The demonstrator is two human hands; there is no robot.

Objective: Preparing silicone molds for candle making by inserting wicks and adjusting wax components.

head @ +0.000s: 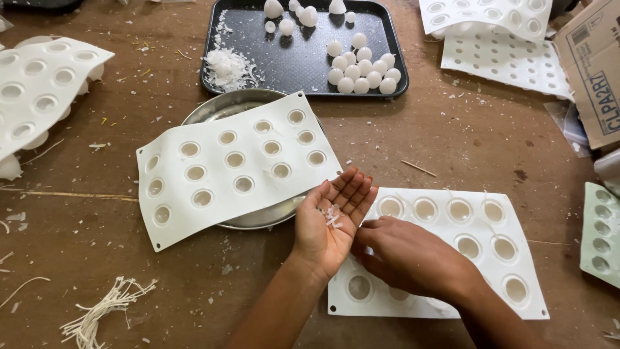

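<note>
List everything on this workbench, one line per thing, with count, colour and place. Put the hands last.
Workbench: one, brown wood, under everything.
Moulds: about six, white sheets with round cups, one pale green at the right edge; one lies over the metal dish, one sits under the hands.
Metal dish: one, silver, centre left, mostly covered.
Tray: one, black, top centre.
Balls: many, white, on the tray.
Flakes: a white pile, left part of the tray.
Strings: a bundle, off-white, bottom left.
Cardboard box: one, brown, top right.
Left hand: palm up, open, with white crumbs on it.
Right hand: on the near mould, fingers beside the left palm.
</note>
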